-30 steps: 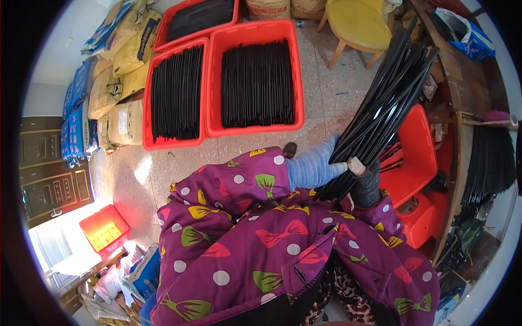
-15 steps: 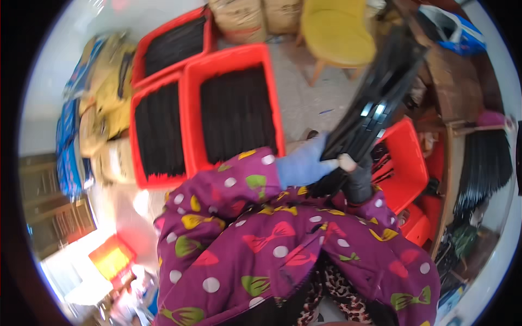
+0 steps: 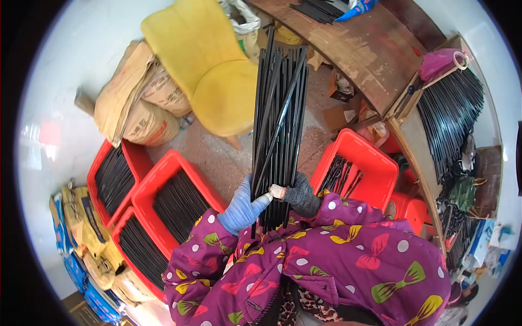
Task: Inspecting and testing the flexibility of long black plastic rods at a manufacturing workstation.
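A thick bundle of long, glossy black rods [image 3: 278, 119] stands up in front of my chest, its far ends loosely fanned and one rod crossing the others at a slant. My left hand [image 3: 242, 206], in a blue knit glove, is closed round the bundle's lower left side. On the right side my right hand [image 3: 300, 196], in a dark grey glove with bare or pale fingertips, grips the same rods. The two thumbs nearly meet across the front of the bundle. The fingers behind the rods are hidden. The short lower ends hang just below my hands.
Red crates [image 3: 187, 202] packed with black rods stand at the left. Another red crate [image 3: 375, 173] at the right holds dark thin pieces. A yellow chair [image 3: 225, 92], stuffed sacks [image 3: 149, 127] and a brown wooden table [image 3: 353, 46] lie beyond. More black rods [image 3: 448, 122] rest at far right.
The view has turned toward the right. The bundle, tilted to the upper right and blurred before, now stands nearly upright in mid-view. Both hands still hold it.
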Motion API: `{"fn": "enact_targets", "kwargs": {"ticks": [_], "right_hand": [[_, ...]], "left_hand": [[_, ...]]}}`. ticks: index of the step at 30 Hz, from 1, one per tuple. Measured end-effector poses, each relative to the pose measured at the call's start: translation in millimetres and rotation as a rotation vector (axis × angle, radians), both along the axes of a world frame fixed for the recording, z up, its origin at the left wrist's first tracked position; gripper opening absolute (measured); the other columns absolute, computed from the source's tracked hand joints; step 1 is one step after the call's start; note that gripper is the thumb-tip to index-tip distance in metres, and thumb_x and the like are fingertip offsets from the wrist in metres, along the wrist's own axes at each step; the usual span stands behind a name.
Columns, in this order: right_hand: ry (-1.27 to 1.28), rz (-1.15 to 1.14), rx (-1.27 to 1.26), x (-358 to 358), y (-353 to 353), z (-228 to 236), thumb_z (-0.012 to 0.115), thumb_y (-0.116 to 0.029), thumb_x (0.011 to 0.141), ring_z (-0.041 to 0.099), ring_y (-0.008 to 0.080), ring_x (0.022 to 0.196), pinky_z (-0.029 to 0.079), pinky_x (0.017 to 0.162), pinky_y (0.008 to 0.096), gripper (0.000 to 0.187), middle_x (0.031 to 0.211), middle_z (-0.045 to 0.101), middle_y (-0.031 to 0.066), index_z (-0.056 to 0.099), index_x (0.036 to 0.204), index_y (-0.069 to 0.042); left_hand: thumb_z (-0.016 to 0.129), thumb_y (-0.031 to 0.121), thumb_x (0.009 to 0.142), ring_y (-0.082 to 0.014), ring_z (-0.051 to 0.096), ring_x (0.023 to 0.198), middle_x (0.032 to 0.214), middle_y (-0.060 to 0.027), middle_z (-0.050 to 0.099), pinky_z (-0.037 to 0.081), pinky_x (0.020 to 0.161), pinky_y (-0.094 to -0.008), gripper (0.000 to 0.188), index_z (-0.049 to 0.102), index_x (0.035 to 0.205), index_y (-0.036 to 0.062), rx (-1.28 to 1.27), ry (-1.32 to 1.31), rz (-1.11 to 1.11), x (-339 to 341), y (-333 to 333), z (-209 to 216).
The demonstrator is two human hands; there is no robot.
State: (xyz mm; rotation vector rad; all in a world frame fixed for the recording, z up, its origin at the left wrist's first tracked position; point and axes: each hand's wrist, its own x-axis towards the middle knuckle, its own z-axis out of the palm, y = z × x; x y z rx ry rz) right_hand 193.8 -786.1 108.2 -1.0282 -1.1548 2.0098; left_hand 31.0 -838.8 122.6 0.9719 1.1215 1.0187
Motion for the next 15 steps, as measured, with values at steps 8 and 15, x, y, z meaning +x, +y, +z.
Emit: {"fn": "enact_targets", "kwargs": {"ticks": [8, 15], "right_hand": [[0.138, -0.345, 0.013, 15.1, 108.2, -3.9, 0.067, -0.009, 0.073, 0.057, 0.0099, 0.074, 0.047, 0.067, 0.0251, 0.021, 0.082, 0.061, 0.0022, 0.061, 0.092, -0.004], [0.223, -0.609, 0.072, 24.9, 209.6, -14.8, 0.066, -0.009, 0.075, 0.058, 0.0126, 0.080, 0.049, 0.071, 0.0272, 0.027, 0.089, 0.061, 0.0047, 0.058, 0.099, 0.000]], "left_hand": [[0.061, 0.013, 0.078, -0.0199, 0.051, 0.097, 0.108, -0.0155, 0.051, 0.041, 0.085, -0.0313, 0.056, 0.032, 0.122, -0.0056, 0.132, 0.144, -0.223, 10.2, 155.2, 2.4], [0.063, 0.018, 0.077, -0.0224, 0.052, 0.098, 0.109, -0.0188, 0.052, 0.042, 0.084, -0.0313, 0.065, 0.027, 0.125, -0.0065, 0.082, 0.439, -0.602, 27.0, 312.2, 56.6]]}}
